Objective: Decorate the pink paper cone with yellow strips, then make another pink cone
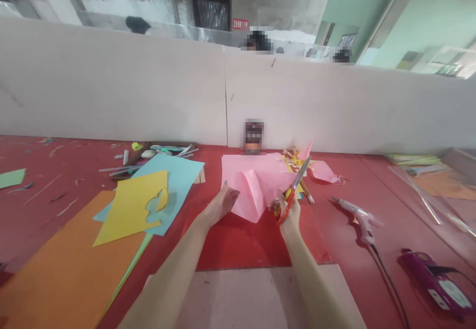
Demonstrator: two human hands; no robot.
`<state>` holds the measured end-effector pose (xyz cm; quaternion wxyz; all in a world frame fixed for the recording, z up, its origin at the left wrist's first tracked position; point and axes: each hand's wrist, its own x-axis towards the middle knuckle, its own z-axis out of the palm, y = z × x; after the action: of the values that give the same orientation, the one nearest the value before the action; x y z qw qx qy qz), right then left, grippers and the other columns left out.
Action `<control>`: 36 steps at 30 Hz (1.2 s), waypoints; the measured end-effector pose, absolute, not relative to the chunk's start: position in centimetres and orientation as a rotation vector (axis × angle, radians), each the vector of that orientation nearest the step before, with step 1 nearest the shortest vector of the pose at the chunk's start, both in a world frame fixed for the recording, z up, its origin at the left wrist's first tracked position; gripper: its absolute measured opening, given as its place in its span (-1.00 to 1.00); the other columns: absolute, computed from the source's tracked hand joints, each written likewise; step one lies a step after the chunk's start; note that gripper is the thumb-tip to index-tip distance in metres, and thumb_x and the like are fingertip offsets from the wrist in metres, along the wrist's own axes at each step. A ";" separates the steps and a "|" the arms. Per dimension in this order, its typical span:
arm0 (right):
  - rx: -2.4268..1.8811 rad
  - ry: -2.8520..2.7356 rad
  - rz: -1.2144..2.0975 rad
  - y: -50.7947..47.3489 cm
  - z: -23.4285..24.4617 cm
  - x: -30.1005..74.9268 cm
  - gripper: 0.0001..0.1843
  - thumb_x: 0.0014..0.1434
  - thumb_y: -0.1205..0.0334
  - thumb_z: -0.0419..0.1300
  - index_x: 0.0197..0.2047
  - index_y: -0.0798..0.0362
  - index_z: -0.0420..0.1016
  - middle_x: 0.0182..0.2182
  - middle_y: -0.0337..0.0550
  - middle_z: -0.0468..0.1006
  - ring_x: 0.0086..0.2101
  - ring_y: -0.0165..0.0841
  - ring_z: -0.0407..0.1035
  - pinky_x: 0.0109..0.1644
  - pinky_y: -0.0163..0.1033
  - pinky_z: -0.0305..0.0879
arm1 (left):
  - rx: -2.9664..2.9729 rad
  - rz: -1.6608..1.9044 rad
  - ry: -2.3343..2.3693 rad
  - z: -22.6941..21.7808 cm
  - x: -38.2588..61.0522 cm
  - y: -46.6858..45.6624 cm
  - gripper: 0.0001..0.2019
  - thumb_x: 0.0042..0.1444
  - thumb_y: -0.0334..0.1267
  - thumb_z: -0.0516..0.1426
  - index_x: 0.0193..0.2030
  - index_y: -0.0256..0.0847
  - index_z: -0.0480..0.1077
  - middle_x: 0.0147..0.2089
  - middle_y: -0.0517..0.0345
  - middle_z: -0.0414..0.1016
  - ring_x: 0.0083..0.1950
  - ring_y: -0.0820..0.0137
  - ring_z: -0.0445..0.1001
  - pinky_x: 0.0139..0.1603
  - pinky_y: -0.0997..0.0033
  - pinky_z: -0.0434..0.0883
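Note:
A pink sheet of paper (pixel 234 167), with a raised, curled fold near its middle, lies in front of me. My left hand (pixel 222 203) is at its left edge, fingers bent and closed on the paper; the fingertips are partly hidden. My right hand (pixel 292 215) is closed around a pair of scissors (pixel 299 174) with orange-red handles. Their blades point up and away, over the sheet's right side, and seem close together. Beneath the paper lies a glossy red mat (pixel 238 249).
Orange (pixel 70 254), yellow (pixel 126 205) and blue paper (pixel 182 175) overlap at left, before a tray of pens (pixel 139 158). Pink scraps (pixel 324 171) lie right of the sheet. A corded glue gun (pixel 360 217) and purple device (pixel 435 282) are further right. A white partition (pixel 167 91) stands behind.

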<state>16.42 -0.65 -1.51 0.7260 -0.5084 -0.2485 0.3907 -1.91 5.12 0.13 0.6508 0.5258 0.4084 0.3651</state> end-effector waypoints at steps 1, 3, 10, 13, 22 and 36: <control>-1.124 -0.544 0.848 -0.7 -1.5 16.3 -0.63 -0.09 0.02 0.24 -0.39 0.03 0.14 -0.72 -0.45 0.27 -0.69 -0.45 0.30 -0.60 -0.33 0.29 | 1.186 0.831 0.939 0.1 -1.9 4.9 -0.53 0.07 0.12 -0.12 -0.22 -0.21 0.37 -0.15 -0.04 0.42 0.03 0.23 0.33 -0.03 0.20 0.30; -1.113 -0.556 0.821 -0.9 -1.4 16.1 -0.64 -0.06 0.03 0.23 -0.38 0.02 0.13 -0.67 -0.44 0.29 -0.65 -0.44 0.35 -0.56 -0.33 0.33 | 1.154 0.818 0.970 0.2 -1.8 4.5 -0.55 0.03 0.11 -0.07 -0.12 -0.17 0.33 0.01 -0.06 0.33 0.11 0.20 0.25 -0.08 0.24 0.32; -1.095 -0.559 0.828 -1.0 -1.4 15.2 -0.64 -0.07 0.03 0.21 -0.32 -0.01 0.12 -0.54 -0.42 0.27 -0.60 -0.44 0.39 -0.62 -0.38 0.27 | 1.379 0.711 1.375 1.6 2.0 4.9 -0.62 -0.23 0.03 0.19 -0.40 -0.23 0.29 -0.30 0.00 0.39 -0.21 0.18 0.37 -0.38 0.38 0.24; -1.128 -0.542 0.809 -0.9 -1.2 15.1 -0.64 -0.08 0.03 0.22 -0.31 0.00 0.16 -0.53 -0.39 0.29 -0.61 -0.46 0.35 -0.66 -0.41 0.20 | 1.468 0.755 1.451 2.8 3.2 6.2 -0.72 -0.17 -0.07 0.15 -0.55 -0.21 0.18 -0.57 0.20 0.24 -0.47 0.35 0.30 -0.51 0.44 0.12; -1.179 -0.612 0.857 -1.5 -1.0 14.6 -0.65 -0.08 -0.06 0.18 -0.38 0.02 0.23 -0.66 -0.44 0.19 -0.71 -0.58 0.03 -0.68 -0.45 0.01 | 1.583 0.986 1.648 5.5 0.9 8.3 -0.63 -0.20 -0.19 0.15 -0.65 -0.16 -0.06 -0.64 0.30 -0.06 -0.53 0.44 0.15 -0.51 0.44 -0.05; -1.334 -0.923 0.990 -4.2 0.7 11.9 -0.71 -0.03 -0.01 0.15 -0.41 0.05 0.28 -0.56 -0.33 0.24 -0.50 -0.47 0.14 -0.40 -0.38 0.14 | 1.653 1.359 1.732 8.6 -1.6 7.9 -0.71 -0.05 -0.17 0.05 -0.60 -0.20 0.01 -0.62 0.33 -0.02 -0.55 0.51 0.05 -0.51 0.48 0.01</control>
<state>11.91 -4.19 0.65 0.5816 -0.5711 -0.3951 0.4237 -1.62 7.92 8.59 0.1930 0.5892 0.6174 0.4842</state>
